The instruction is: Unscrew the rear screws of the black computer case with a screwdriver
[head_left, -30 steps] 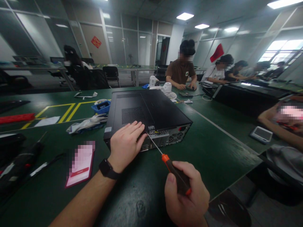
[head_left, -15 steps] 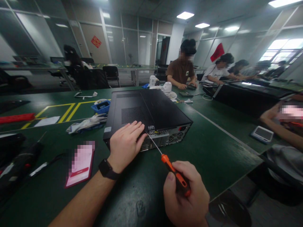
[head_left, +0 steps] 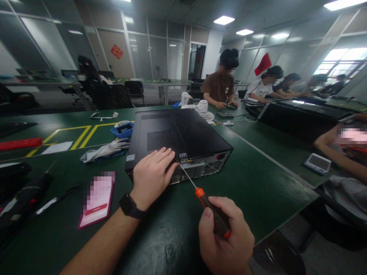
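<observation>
A black desktop computer case (head_left: 183, 137) lies flat on the green table (head_left: 252, 187), its rear panel with ports and a fan grille facing me. My left hand (head_left: 151, 175) lies flat on the near edge of its top cover, fingers stretched out; a dark watch is on that wrist. My right hand (head_left: 225, 236) is closed round the black and orange handle of a screwdriver (head_left: 205, 200). The thin metal shaft runs up and left, and its tip meets the rear panel just beside my left fingertips.
A pink phone (head_left: 97, 198) lies left of my arm, with dark tools (head_left: 25, 194) further left. White gloves (head_left: 104, 149) and a blue tray (head_left: 123, 129) sit beside the case. Other people work at the far end and the right side, near a small white device (head_left: 317, 163).
The screwdriver handle has turned in my right hand, showing more orange half a second ago and more black now. Both hands and the case stay where they were.
</observation>
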### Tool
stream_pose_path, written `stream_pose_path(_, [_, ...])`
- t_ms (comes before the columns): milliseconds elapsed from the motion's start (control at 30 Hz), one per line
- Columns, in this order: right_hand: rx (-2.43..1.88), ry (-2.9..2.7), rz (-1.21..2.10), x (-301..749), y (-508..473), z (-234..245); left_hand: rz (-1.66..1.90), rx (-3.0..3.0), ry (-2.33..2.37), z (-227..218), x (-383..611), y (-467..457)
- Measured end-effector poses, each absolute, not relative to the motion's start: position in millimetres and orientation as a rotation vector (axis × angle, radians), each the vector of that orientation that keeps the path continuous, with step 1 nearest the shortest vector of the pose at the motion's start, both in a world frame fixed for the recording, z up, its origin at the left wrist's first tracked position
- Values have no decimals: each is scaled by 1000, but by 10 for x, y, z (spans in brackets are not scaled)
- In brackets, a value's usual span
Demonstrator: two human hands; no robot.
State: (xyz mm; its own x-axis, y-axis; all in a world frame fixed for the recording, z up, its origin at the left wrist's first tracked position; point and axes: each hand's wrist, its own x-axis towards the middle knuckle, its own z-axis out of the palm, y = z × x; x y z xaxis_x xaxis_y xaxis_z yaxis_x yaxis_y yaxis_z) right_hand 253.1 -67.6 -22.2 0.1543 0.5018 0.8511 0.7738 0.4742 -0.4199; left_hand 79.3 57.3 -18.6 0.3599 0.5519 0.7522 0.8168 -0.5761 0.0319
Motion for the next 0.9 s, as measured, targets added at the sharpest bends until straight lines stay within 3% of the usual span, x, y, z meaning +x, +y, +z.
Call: stream_pose_path(900, [-1153, -1482, -277, 2553, -671, -278, -1033, -2271, -1206, -170, 793, 570])
